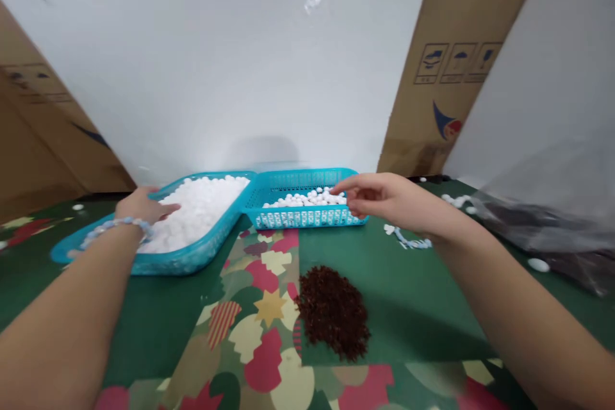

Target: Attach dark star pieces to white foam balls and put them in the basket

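While your left hand (147, 206) reaches over the rim of the left basket (173, 262), its fingers lie among the white balls (206, 205) heaped inside, the index finger pointing to the right. Whether you have a ball pinched there you cannot be told, since the underside of that hand is hidden. A pale blue and white bracelet (120, 224) circles your left wrist.

Your right hand (372, 195) comes in over the right end of the right basket (298, 210), index finger stretched out and the other fingers curled. That fingertip is at the loose balls (298, 199), which cover part of the basket's floor; whether it touches or grips one, I cannot tell.

Both baskets are blue and stand side by side, the right one with slotted walls, in front of a leaning white board (259, 70). Nearer to you, between your forearms, a dark brown pile (334, 311) sits on the green table (408, 307), partly beside a patterned strip (269, 307) with red, cream and gold shapes. Just under your right wrist lies a blue and white strand (408, 241). Further right you have clear plastic (542, 211) over something dark, and cardboard (466, 19) stands behind the board.
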Motion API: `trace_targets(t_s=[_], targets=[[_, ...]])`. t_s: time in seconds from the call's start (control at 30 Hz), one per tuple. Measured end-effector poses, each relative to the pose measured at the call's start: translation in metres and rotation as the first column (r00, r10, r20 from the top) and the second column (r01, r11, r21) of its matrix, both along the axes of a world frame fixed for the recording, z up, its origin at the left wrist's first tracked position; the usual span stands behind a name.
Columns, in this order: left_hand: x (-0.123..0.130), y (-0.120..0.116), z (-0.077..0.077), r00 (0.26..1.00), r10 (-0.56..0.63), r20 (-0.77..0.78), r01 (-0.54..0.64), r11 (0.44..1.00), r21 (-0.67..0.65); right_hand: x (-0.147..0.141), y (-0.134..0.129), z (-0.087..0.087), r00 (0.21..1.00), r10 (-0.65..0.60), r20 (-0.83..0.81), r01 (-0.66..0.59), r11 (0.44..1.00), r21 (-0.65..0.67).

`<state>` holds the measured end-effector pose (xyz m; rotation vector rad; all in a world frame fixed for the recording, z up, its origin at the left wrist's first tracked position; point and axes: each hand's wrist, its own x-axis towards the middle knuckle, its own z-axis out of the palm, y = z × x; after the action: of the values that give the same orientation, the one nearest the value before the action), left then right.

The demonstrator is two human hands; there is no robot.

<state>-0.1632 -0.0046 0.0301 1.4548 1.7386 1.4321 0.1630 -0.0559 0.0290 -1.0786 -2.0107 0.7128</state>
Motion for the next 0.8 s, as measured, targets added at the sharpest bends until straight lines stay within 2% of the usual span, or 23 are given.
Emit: trace_targets(t_s=[0.07, 0.17, 0.23, 0.37, 0.53, 0.67, 0.8], targets=[[0.013, 0.001, 0.001, 0.989, 0.067, 0.129, -0.071, 0.997, 0.025, -0.003, -0.002, 0.004, 0.999, -0.023, 0.037, 0.021, 0.998, 0.056], [0.036, 0.005, 0.009, 0.946, 0.095, 0.308, -0.145, 0.979, 0.143, -0.007, -0.003, 0.011, 0.999, -0.045, -0.025, 0.047, 0.992, 0.113], [0.051, 0.008, 0.015, 0.917, 0.030, 0.397, -0.128, 0.966, 0.223, -0.011, -0.003, 0.014, 0.999, -0.033, -0.042, 0.038, 0.993, 0.114], [0.082, 0.012, 0.020, 0.839, -0.245, 0.486, 0.044, 0.921, 0.387, -0.021, 0.002, 0.014, 0.999, 0.039, -0.037, -0.036, 0.997, 0.068], [0.113, 0.013, 0.016, 0.672, -0.538, 0.509, 0.298, 0.825, 0.480, -0.031, 0.006, 0.010, 0.995, 0.057, -0.079, -0.056, 0.998, 0.007], [0.131, 0.007, 0.012, 0.551, -0.675, 0.491, 0.474, 0.737, 0.482, -0.031, 0.006, 0.010, 0.975, 0.056, -0.217, -0.070, 0.996, -0.061], [0.138, -0.002, 0.013, 0.481, -0.763, 0.431, 0.585, 0.646, 0.491, -0.032, 0.005, 0.011, 0.957, 0.047, -0.286, -0.037, 0.998, 0.042]])
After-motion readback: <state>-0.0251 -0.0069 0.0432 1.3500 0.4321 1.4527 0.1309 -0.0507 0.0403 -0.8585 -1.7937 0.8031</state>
